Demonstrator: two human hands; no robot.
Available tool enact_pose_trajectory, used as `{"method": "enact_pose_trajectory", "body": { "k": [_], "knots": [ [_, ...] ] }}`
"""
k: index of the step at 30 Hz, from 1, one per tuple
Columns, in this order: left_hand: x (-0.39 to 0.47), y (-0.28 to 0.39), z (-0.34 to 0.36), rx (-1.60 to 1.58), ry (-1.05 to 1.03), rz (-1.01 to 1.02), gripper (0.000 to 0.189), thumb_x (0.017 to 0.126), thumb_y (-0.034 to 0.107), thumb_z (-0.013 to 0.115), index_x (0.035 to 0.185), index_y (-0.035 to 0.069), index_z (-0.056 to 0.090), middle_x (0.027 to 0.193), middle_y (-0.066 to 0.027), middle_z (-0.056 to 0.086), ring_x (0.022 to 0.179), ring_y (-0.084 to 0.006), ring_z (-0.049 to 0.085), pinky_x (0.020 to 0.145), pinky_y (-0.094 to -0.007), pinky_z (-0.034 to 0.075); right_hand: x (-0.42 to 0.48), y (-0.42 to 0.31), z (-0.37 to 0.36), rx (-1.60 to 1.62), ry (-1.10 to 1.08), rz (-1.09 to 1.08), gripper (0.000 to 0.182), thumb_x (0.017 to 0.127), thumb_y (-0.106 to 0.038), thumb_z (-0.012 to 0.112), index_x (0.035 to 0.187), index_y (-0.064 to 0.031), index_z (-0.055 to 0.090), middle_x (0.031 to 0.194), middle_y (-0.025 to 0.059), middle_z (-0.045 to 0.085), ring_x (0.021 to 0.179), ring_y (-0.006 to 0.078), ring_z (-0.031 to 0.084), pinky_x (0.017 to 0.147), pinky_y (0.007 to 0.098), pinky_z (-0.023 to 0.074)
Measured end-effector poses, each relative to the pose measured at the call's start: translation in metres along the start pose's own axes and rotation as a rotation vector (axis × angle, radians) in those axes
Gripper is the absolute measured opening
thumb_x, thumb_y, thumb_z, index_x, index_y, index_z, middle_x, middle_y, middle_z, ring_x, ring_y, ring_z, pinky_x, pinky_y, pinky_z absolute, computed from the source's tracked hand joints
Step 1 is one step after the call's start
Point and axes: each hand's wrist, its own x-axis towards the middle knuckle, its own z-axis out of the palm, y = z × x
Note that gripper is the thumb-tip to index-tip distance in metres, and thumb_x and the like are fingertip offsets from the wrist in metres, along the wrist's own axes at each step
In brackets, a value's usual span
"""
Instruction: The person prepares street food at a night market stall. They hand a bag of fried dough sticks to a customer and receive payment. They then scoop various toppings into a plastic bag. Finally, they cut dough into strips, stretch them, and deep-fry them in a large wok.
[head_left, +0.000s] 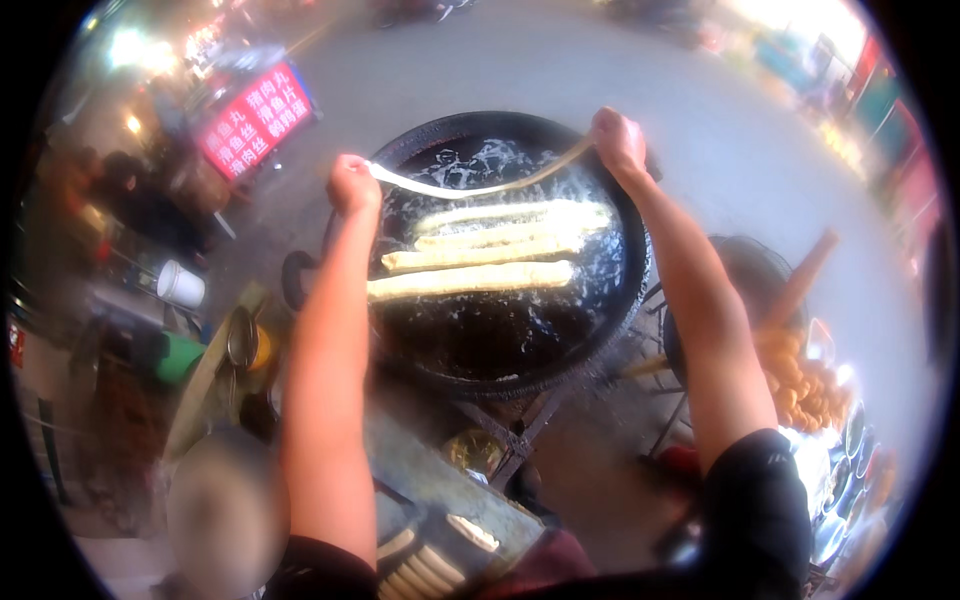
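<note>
A long strip of raw dough (457, 193) hangs in a shallow curve between my two hands. My left hand (355, 184) grips one end of it by the far left rim of a wide black wok (499, 390). Its other end is held in my right hand (619, 140), over the far right rim. Below the strip, several long pale dough sticks (480, 277) lie side by side in dark, bubbling oil (480, 337). The left end of the nearest stick is hidden behind my left forearm.
Dough pieces (427, 574) lie on a metal work surface (450, 480) near me. Golden fried food (799, 382) is piled at the right. A strainer (241, 337), a white bucket (180, 284) and a person with blurred head (225, 510) are on the left. A red sign (255, 120) bears writing.
</note>
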Motion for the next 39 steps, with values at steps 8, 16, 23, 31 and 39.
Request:
{"method": "enact_pose_trajectory", "body": {
  "k": [8, 16, 23, 31, 39],
  "knots": [
    [-0.045, 0.011, 0.013, 0.413, -0.391, 0.351, 0.038, 0.092, 0.007, 0.051, 0.129, 0.004, 0.057, 0.105, -0.0230, 0.069, 0.101, -0.0405, 0.066, 0.089, -0.0461, 0.052, -0.022, 0.019, 0.023, -0.557, -0.258, -0.419, 0.016, 0.090, -0.015, 0.056, 0.092, -0.0113, 0.072, 0.094, 0.0129, 0.072, 0.088, 0.0309, 0.070, 0.075, 0.0415, 0.0560],
    [-0.030, -0.011, -0.035, 0.435, -0.513, 0.372, 0.056, 0.100, 0.021, 0.045, 0.151, 0.004, 0.030, 0.142, -0.0338, 0.044, 0.136, -0.0444, 0.041, 0.110, -0.0505, 0.038, -0.047, -0.024, -0.017, -0.397, -0.202, -0.388, 0.019, 0.087, -0.025, 0.067, 0.102, -0.0152, 0.073, 0.096, 0.0078, 0.074, 0.092, 0.0264, 0.071, 0.076, 0.0406, 0.0570],
    [-0.108, 0.019, -0.224, 0.060, -0.278, 0.648, 0.039, 0.099, 0.016, 0.056, 0.132, -0.005, 0.051, 0.129, -0.0212, 0.062, 0.116, -0.0286, 0.061, 0.100, -0.0367, 0.047, -0.208, -0.053, -0.165, 0.336, -0.251, -0.441, 0.032, 0.092, -0.012, 0.056, 0.121, -0.0012, 0.064, 0.115, 0.0123, 0.069, 0.104, 0.0240, 0.066, 0.089, 0.0369, 0.0531],
    [-0.310, -0.081, -0.457, -0.335, -0.478, -0.114, 0.024, 0.098, 0.018, 0.062, 0.116, 0.002, 0.064, 0.104, -0.0048, 0.068, 0.089, -0.0056, 0.059, 0.083, -0.0228, 0.049, -0.604, -0.160, -0.162, 0.757, -1.223, 0.423, 0.023, 0.099, -0.011, 0.059, 0.116, 0.0036, 0.064, 0.099, 0.0121, 0.071, 0.090, 0.0193, 0.070, 0.076, 0.0313, 0.0583],
    [-0.505, -0.171, -0.516, -0.095, -0.626, -0.279, 0.018, 0.089, 0.012, 0.067, 0.104, 0.002, 0.068, 0.088, -0.0108, 0.071, 0.075, -0.0178, 0.064, 0.070, -0.0312, 0.051, -0.758, -0.166, -0.146, 0.692, -1.214, 0.883, 0.035, 0.098, -0.025, 0.061, 0.112, 0.0069, 0.065, 0.093, 0.0142, 0.071, 0.081, 0.0205, 0.071, 0.069, 0.0296, 0.0559]
  ]
}}
